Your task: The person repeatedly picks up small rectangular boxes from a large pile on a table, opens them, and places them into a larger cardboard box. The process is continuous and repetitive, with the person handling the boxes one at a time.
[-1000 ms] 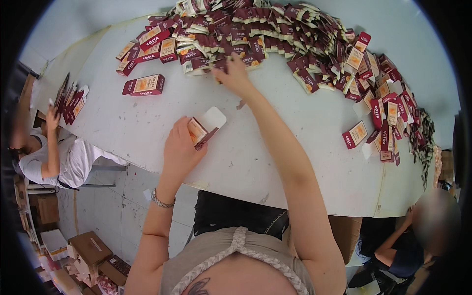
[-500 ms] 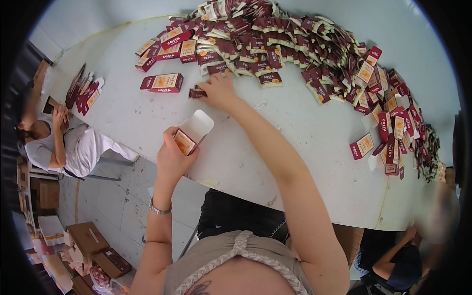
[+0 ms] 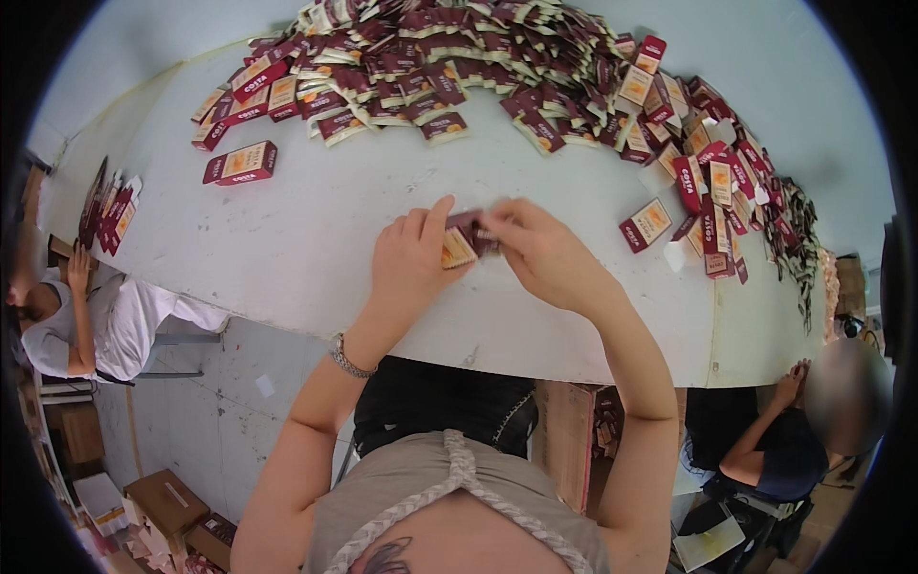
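Note:
My left hand [image 3: 411, 256] is closed around a small maroon and cream carton [image 3: 458, 251] above the middle of the table. At the carton's right end, my right hand [image 3: 553, 251] pinches a maroon sachet [image 3: 486, 235], slightly blurred. Whether the sachet's tip is inside the carton I cannot tell. Beyond both hands lies a broad heap of maroon and cream sachets [image 3: 449, 57]. One sachet [image 3: 445, 127] rests at the heap's near edge.
A closed carton [image 3: 240, 163] lies left of the heap, near several others [image 3: 251, 96]. More cartons pile up at the right [image 3: 712, 187], with one carton [image 3: 646, 226] apart. One person [image 3: 72, 316] sits at the left, another [image 3: 784, 435] at the right. Cardboard boxes [image 3: 164, 505] stand on the floor.
My right hand has come back from the heap's edge to the carton with the sachet. My left hand has tilted the carton sideways and moved right. The whole view has shifted.

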The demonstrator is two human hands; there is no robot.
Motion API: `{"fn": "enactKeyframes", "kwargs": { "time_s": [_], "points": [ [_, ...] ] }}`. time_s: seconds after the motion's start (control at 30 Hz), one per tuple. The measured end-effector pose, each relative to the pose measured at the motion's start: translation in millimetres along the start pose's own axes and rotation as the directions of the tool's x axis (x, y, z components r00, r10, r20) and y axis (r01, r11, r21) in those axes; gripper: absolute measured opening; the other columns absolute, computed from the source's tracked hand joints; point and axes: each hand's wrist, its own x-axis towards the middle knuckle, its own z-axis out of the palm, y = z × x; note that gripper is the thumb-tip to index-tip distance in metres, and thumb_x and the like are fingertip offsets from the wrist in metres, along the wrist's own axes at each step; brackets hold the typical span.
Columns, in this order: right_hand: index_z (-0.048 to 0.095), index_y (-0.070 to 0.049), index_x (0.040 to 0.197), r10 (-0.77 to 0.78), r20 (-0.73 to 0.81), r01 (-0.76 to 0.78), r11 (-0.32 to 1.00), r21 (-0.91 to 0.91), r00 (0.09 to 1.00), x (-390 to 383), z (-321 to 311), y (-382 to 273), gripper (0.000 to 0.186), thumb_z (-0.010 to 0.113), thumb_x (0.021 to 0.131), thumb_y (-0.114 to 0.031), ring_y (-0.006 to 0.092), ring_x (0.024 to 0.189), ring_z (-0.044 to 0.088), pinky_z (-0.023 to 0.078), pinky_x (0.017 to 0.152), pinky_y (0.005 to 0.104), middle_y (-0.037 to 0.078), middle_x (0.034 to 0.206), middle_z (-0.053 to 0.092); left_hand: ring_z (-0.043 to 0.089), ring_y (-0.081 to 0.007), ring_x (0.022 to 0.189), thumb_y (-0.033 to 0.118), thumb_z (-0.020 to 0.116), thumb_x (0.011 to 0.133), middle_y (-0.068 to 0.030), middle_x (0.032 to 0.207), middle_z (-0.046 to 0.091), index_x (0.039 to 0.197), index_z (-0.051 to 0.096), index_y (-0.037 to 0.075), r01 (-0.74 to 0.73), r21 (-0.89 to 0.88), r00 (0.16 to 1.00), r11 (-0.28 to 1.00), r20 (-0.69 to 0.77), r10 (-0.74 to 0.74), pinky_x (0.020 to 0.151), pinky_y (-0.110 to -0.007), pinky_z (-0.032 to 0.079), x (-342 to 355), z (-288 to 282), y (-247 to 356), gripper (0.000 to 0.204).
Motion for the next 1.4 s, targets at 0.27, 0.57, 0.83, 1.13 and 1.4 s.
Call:
{"fn": "enactKeyframes", "kwargs": {
  "time_s": [0.27,0.57,0.83,1.13,1.4],
  "points": [
    [0.062,-0.002,0.102,0.523,0.075,-0.453,0.646,0.615,0.849,-11.7,11.6,27.4,0.023,0.066,0.080,-0.008,0.0099,0.076,0.057,0.048,0.069,0.0242,0.003,0.084,0.066,0.056,-0.0315,0.094,0.030,0.073,0.076,-0.0136,0.110,0.050,0.133,0.041,0.009,0.100,-0.388,0.946,0.916,0.323,0.033,0.080,-0.036,0.047,-0.9,-7.8,14.2,0.069],
    [0.067,-0.007,0.097,0.503,-0.203,-0.377,0.811,0.448,0.840,-20.3,29.8,6.7,0.015,0.059,0.087,-0.014,0.0207,0.095,0.058,0.041,0.089,0.0304,0.010,0.095,0.065,0.056,-0.0312,0.098,0.025,0.069,0.082,-0.0140,0.112,0.048,0.140,0.032,0.010,0.144,-0.486,0.957,0.862,0.291,0.004,0.085,-0.037,0.046,-11.5,2.7,17.4,0.071],
    [0.065,-0.006,0.102,0.398,-0.476,-0.224,0.897,0.381,0.784,-43.1,47.2,-3.9,0.018,0.056,0.091,-0.016,0.0181,0.101,0.052,0.038,0.091,0.0331,0.007,0.112,0.058,0.054,-0.0173,0.096,0.016,0.062,0.088,-0.0084,0.112,0.044,0.135,0.031,0.007,0.303,-0.849,0.949,0.433,0.308,-0.061,0.082,-0.030,0.047,-24.4,18.5,12.0,0.057],
    [0.062,-0.001,0.089,0.756,-0.324,0.057,0.357,0.932,0.569,-32.0,85.7,-31.7,0.013,0.059,0.091,-0.014,0.0099,0.087,0.053,0.044,0.078,0.0254,0.003,0.100,0.058,0.051,-0.0132,0.100,0.008,0.055,0.092,-0.0098,0.110,0.049,0.126,0.028,0.005,0.421,-0.864,0.906,0.278,0.417,-0.074,0.086,-0.028,0.045,-30.8,14.1,41.6,0.044],
    [0.067,0.000,0.098,0.668,-0.033,-0.237,0.310,0.921,0.744,-40.5,42.8,-19.8,0.015,0.066,0.085,-0.008,0.0109,0.090,0.058,0.047,0.080,0.0252,0.005,0.101,0.064,0.054,-0.0206,0.102,0.012,0.061,0.089,-0.0155,0.116,0.046,0.127,0.027,0.005,0.154,-0.821,0.988,0.550,0.143,-0.063,0.084,-0.033,0.047,-39.6,14.0,42.2,0.052]
  ]
}}
